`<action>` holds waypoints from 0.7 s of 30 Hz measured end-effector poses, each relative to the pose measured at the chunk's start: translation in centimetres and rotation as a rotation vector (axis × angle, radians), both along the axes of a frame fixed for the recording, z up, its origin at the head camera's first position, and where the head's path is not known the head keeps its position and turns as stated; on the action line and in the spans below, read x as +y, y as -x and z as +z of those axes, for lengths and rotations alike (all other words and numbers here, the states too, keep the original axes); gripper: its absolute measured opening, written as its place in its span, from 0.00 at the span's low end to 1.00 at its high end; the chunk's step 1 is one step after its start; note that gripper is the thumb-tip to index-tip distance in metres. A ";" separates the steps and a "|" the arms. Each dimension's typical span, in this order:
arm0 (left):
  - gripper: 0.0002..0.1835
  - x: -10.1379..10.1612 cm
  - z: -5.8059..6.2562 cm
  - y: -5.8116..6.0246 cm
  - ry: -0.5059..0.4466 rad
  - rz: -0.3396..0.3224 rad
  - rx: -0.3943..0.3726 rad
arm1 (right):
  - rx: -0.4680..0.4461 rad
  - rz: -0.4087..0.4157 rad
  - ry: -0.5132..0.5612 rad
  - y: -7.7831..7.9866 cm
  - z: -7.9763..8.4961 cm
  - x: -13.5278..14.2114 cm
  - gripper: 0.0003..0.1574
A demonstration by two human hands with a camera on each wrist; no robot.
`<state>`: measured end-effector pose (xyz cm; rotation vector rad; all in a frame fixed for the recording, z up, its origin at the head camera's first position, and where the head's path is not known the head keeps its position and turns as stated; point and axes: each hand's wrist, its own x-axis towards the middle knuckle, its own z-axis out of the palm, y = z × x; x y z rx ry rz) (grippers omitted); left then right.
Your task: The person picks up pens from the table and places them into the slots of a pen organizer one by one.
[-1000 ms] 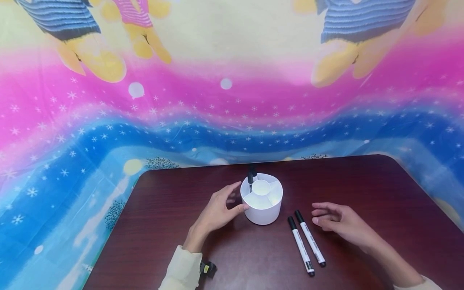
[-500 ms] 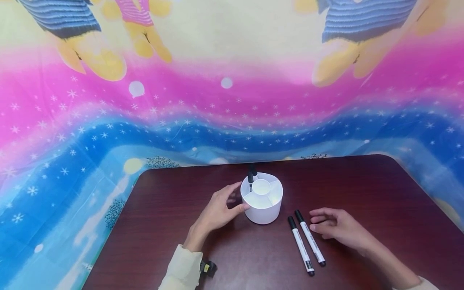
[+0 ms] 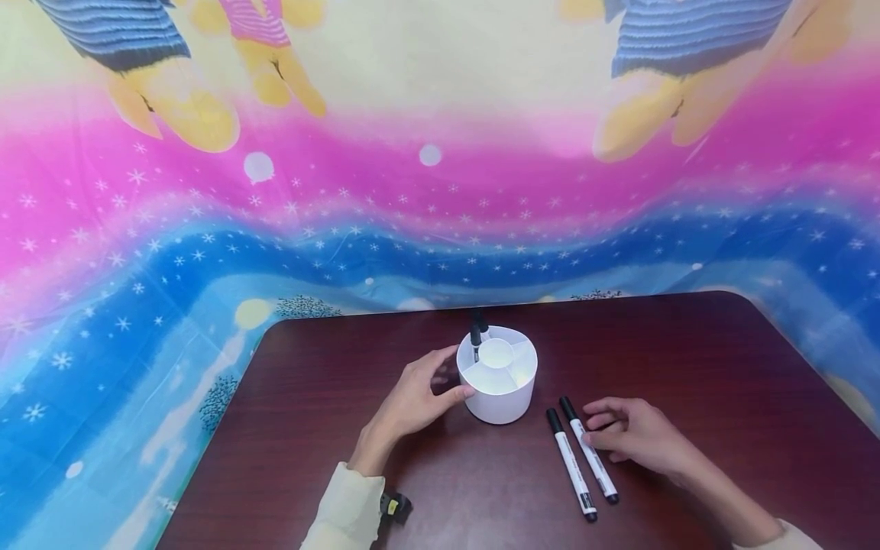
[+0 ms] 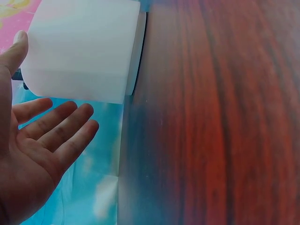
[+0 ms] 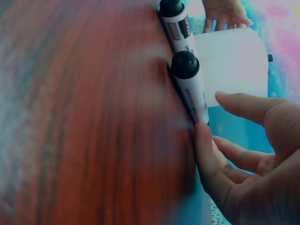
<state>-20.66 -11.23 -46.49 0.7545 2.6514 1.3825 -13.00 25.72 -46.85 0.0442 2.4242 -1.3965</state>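
A round white divided pen holder [image 3: 499,403] stands on the table. In its back left compartment are black-capped markers [image 3: 475,336]. My left hand [image 3: 412,393] is at the holder's left side, its fingers nearly straight and its thumb by the near wall; the left wrist view shows the fingers spread beside the holder [image 4: 84,51]. Two white markers with black caps lie side by side to the right, a left marker [image 3: 573,475] and a right marker [image 3: 596,462]. Next to the right marker is my right hand [image 3: 639,435], fingers loosely bent, thumb overlapping the barrel in the head view.
The dark reddish wood table [image 3: 330,367] has rounded far corners. Behind it hangs a colourful printed cloth [image 3: 440,229]. A black strap [image 3: 395,508] shows at my left cuff [image 3: 347,504].
My right hand has moved a little left and nearer to me, up to the right marker. The left hand, the pen holder and the markers have kept their places.
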 end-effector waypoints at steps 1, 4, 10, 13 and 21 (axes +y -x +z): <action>0.40 0.0 0.0 0.0 0.000 0.000 0.000 | 0.004 -0.001 -0.010 0.0 0.0 -0.1 0.39; 0.40 0.0 0.0 0.1 0.000 -0.002 0.004 | 0.023 -0.005 -0.042 0.0 0.1 -0.5 0.39; 0.40 0.0 0.1 0.1 0.001 -0.001 0.009 | 0.087 0.010 -0.131 0.2 0.0 -1.1 0.34; 0.40 0.1 0.1 0.0 0.000 -0.005 0.011 | 0.103 0.031 -0.145 0.3 0.1 -1.2 0.29; 0.40 0.0 0.2 -0.1 0.004 -0.001 0.028 | 0.117 0.054 -0.189 0.4 0.6 -1.4 0.24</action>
